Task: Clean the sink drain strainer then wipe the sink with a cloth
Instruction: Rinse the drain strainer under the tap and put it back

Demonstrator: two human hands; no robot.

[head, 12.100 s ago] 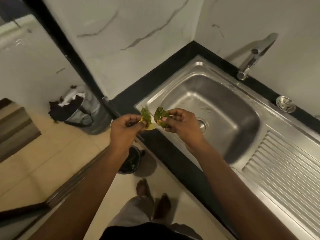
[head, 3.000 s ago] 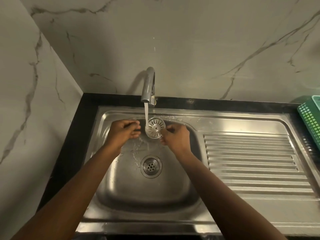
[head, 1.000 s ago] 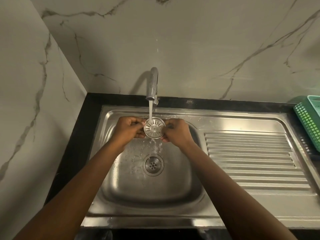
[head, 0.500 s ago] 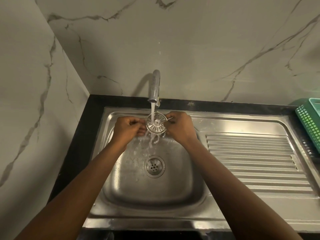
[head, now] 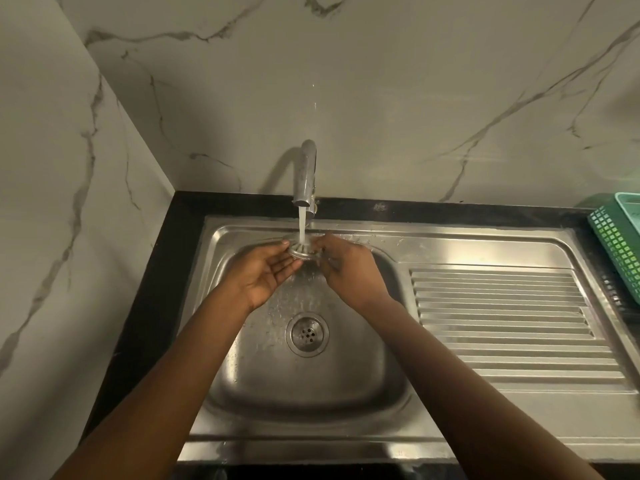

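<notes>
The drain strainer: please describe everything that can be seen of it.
The drain strainer is a small round disc of shiny metal with slots. It is held roughly level over the basin, in the water running from the tap. The right hand pinches its right rim; the left hand supports its left side with straight fingers.

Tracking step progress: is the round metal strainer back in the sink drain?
No, the right hand pinches the round metal strainer under the running chrome tap, above the open drain.

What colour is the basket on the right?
The basket is green, with a square-hole lattice; head view.
</notes>
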